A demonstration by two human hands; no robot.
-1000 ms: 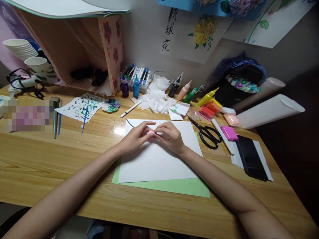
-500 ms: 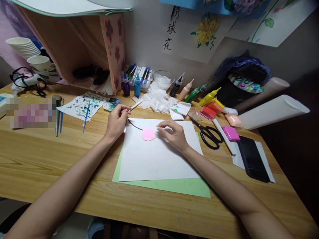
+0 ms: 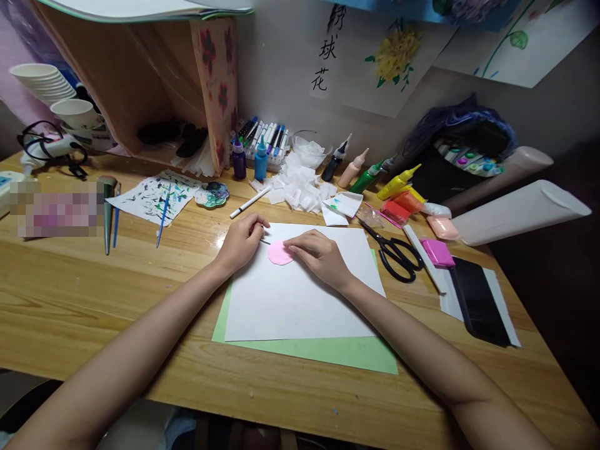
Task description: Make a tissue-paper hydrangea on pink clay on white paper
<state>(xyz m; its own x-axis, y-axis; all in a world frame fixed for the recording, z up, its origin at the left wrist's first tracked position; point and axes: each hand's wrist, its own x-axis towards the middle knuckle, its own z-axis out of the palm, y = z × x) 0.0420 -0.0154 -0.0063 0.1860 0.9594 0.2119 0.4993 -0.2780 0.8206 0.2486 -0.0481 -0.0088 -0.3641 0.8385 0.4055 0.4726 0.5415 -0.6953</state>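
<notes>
A flat pink disc, like clay, lies on the white sheet of paper. My right hand is closed in a pinch, its fingertips at the disc's upper right edge. Whatever those fingertips hold is too small to make out. Left of the disc, my left hand is curled closed over the paper's upper left corner, its fingertips hidden from me. A short dark drawn line shows between this hand and the disc.
Green paper sticks out beneath the white sheet. Behind are torn white tissue pieces, a white pen and paint bottles. Black-handled scissors and a magenta packet lie to the right, paintbrushes to the left.
My left hand has moved right and slightly down, uncovering the pen and covering most of the drawn line. My right hand has shifted a little left, bringing its fingertips onto the pink disc's edge.
</notes>
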